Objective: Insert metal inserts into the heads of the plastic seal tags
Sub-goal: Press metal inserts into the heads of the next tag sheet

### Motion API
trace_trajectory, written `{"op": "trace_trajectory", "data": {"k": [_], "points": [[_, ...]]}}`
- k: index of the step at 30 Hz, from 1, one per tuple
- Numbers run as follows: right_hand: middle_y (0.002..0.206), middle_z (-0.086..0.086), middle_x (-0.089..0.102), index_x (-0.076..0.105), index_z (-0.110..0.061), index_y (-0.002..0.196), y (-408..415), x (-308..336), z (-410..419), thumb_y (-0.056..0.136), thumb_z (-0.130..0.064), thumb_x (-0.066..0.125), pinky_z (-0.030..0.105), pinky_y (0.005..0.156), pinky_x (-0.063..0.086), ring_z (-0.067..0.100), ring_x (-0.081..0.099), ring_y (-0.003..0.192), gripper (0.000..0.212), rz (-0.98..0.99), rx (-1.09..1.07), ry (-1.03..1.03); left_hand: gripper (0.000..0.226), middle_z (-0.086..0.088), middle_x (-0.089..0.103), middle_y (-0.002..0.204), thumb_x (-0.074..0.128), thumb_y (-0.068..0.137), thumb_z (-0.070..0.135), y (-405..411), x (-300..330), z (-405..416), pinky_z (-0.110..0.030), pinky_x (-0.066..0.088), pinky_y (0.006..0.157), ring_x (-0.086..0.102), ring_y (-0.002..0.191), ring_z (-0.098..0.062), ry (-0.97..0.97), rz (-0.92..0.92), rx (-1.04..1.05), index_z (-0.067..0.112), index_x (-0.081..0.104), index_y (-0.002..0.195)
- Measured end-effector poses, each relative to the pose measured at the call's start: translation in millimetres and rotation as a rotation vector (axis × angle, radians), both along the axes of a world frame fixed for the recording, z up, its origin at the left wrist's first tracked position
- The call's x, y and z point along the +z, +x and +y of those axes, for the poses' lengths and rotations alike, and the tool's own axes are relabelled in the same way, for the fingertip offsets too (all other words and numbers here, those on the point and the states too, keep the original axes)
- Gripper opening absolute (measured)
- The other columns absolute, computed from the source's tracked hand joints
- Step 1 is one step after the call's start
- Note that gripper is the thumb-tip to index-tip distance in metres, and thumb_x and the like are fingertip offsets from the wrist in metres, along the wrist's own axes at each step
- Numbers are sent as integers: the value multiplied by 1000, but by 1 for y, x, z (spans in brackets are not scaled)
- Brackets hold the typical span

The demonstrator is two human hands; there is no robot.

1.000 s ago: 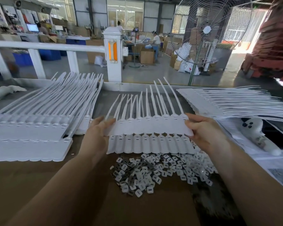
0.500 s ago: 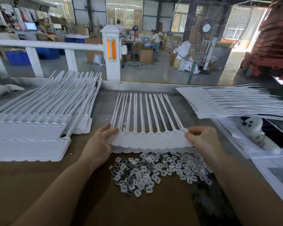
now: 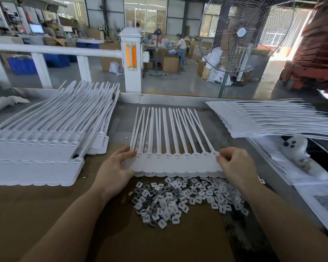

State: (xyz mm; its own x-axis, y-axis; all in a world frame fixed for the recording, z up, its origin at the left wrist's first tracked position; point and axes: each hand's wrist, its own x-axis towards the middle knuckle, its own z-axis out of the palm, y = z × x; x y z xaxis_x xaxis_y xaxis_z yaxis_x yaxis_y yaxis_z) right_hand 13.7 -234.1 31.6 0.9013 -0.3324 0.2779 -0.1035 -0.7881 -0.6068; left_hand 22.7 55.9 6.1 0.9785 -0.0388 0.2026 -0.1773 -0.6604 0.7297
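Pinching each end of a tag strip (image 3: 176, 165) lying flat mid-bench, the left hand (image 3: 114, 171) and right hand (image 3: 235, 167) close their fingers on it; inserts (image 3: 180, 199) lie heaped nearer the front edge, seemingly none fitted yet.

A strip of seal tags (image 3: 176, 163) lies flat on the surface (image 3: 216, 127), its left end in the grip of the left hand (image 3: 114, 171) and its right end in the grip of the right hand (image 3: 235, 167). Between the two grips runs the row of tag heads; the tails reach away from the grips toward the far edge. Just nearer than the grips, between the forearms, lies a heap of inserts (image 3: 180, 199) on cardboard (image 3: 45, 214). Left of the left grip sits a large stack of tags (image 3: 45, 140). Right of the right grip and farther back lies another stack (image 3: 273, 120), resting partly over papers (image 3: 311, 188).
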Motion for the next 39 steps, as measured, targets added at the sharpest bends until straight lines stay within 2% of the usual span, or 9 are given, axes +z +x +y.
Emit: {"op": "trace_trajectory", "data": {"k": [5,11,15,18,26,30,34,37,39], "points": [[113,9,63,61,-11,116,-6,3,10,93,-19,51,36,91,44,25,54,105,26,-11,9,-142,45,11,41,143,61,81,11,-2,0,0,-24,22,104,35,131,-11,-44,-14,2,24,59,124],[114,13,59,67,-5,102,-22,5,43,88,-4,58,41,91,44,29,51,107,17,-437,106,-288,51,11,44,139,52,70,27,-5,2,0,-23,22,103,36,127,-8,-119,1,31,23,62,120],[123,9,52,62,-7,113,-18,7,42,90,-7,55,29,97,36,24,47,115,24,-314,110,-156,44,9,43,140,58,79,19,-4,1,-1,-19,20,99,36,127,-9,-70,-35,37,21,60,123],[122,8,53,61,-9,115,-13,8,32,90,-8,55,20,91,31,22,50,111,26,-224,77,-71,44,10,41,143,59,83,13,-2,0,-3,-18,20,99,35,129,-10,-7,-42,38,23,58,126],[121,9,60,60,-9,119,-11,-6,19,93,-16,52,30,95,38,22,53,110,28,8,57,-83,45,11,40,143,61,84,17,-1,-1,-3,-15,19,99,36,130,-9,25,-58,23,22,56,129],[129,10,55,57,-7,123,-16,-3,26,92,-13,52,36,103,35,25,46,121,32,2,68,-302,45,10,41,143,61,85,20,-1,-2,-5,-16,19,100,37,129,-9,33,-63,23,21,55,129],[102,10,69,66,-3,108,-34,12,61,83,6,60,34,91,50,21,63,96,27,-316,391,-336,45,10,40,143,62,86,23,0,-3,-5,-15,20,100,37,128,-9,54,-69,25,22,55,130],[107,5,68,63,-9,115,-50,17,93,86,3,51,30,92,50,15,61,98,34,-153,772,-348,46,10,40,143,63,86,24,1,-3,-5,-16,21,100,38,128,-9,66,-69,19,21,54,130],[115,7,64,59,-11,121,-54,11,108,87,-2,45,33,96,46,19,58,106,38,-98,886,-415,46,9,41,143,64,85,23,1,-3,-5,-16,22,100,39,127,-9,62,-70,18,20,54,130]]}}
